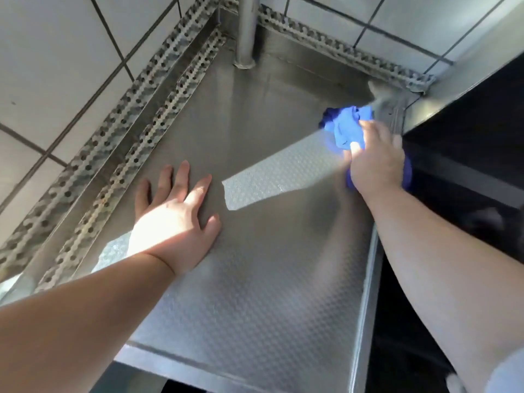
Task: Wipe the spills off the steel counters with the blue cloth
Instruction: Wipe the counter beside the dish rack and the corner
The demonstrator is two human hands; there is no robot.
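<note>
Steel counter [255,279] fills the middle of the frame, embossed with a fine dimpled pattern, folded rim along its right and lower edges. A bright strip of sunlight crosses it mid-frame. Left hand [173,219] at centre left lies flat on the counter, palm down, fingers straight and spread, holding nothing. Right hand [374,160] at right of centre grips a bunched blue cloth [344,127]; fingers curl round it, soft crumpled fabric sticking out above the knuckles and a bit below the wrist side. Cloth sits on the counter near its right edge, just below the back corner. Round steel post [245,29] rises from the counter at top centre. Perforated metal strips [119,131] run along the left and back edges. White glazed wall tiles [51,66] with dark grout in the upper left and upper right. Dark surface [467,123] at right, blurred.
</note>
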